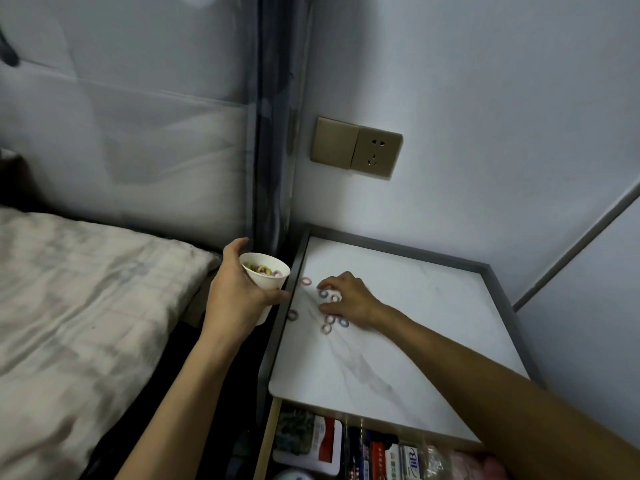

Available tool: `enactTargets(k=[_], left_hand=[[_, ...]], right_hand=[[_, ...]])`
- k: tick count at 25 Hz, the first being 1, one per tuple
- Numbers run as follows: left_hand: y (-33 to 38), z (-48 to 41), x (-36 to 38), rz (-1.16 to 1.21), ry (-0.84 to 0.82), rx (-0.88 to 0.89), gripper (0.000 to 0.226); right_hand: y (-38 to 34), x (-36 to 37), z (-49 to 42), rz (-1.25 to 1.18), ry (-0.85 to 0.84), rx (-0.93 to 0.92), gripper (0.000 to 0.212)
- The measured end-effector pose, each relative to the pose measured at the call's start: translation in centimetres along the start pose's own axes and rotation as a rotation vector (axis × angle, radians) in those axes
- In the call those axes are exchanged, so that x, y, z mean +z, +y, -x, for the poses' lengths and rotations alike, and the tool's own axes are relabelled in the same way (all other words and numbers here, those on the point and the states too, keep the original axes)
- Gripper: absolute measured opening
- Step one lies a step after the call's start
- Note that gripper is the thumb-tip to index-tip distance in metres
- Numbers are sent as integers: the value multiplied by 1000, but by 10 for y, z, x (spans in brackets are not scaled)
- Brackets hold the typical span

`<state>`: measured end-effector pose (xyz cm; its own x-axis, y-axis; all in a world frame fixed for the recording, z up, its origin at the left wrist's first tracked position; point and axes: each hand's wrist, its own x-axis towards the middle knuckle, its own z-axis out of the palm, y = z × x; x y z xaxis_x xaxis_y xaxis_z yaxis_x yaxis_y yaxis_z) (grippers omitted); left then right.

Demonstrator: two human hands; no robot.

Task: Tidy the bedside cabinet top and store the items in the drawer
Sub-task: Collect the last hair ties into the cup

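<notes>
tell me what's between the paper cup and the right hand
Head view: one pink ring lies on the marble top between paper cup and right hand.

Centre of frame: seven small hair rings on one marble cabinet top. Left of centre: one white paper cup holding further rings, number unclear. Two hands: left hand, right hand. Bottom: one open drawer. Upper centre: one wall socket plate.

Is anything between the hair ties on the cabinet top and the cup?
Nothing visible. The left hand holds the cup, mouth open, just beyond the cabinet top's left edge; the right hand is over the hair ties.
</notes>
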<state>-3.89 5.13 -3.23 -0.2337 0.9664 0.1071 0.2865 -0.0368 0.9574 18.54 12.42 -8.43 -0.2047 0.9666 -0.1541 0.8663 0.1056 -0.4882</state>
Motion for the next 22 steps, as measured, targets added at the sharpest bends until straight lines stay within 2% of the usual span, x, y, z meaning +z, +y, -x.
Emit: enactTargets(k=[3, 6, 11, 14, 17, 20, 22], left_hand=[[0, 0, 0, -9, -5, 3, 104], [0, 2, 2, -8, -18, 8, 103], [3, 5, 8, -16, -39, 13, 105], [2, 6, 10, -50, -55, 30, 104], [2, 9, 13, -89, -82, 34, 106], [3, 11, 15, -113, -116, 36, 109], [3, 12, 15, -133, -137, 44, 110]], right_hand=[[3, -1, 5, -92, -95, -96, 29], [11, -7, 13, -15, -124, -167, 30], [8, -3, 25, -9, 9, -121, 18], [1, 2, 23, 89, -32, -84, 21], [-3, 6, 23, 77, -54, -32, 27], [-10, -4, 25, 76, 44, -12, 23], [-21, -25, 27, -126, 152, -16, 18]])
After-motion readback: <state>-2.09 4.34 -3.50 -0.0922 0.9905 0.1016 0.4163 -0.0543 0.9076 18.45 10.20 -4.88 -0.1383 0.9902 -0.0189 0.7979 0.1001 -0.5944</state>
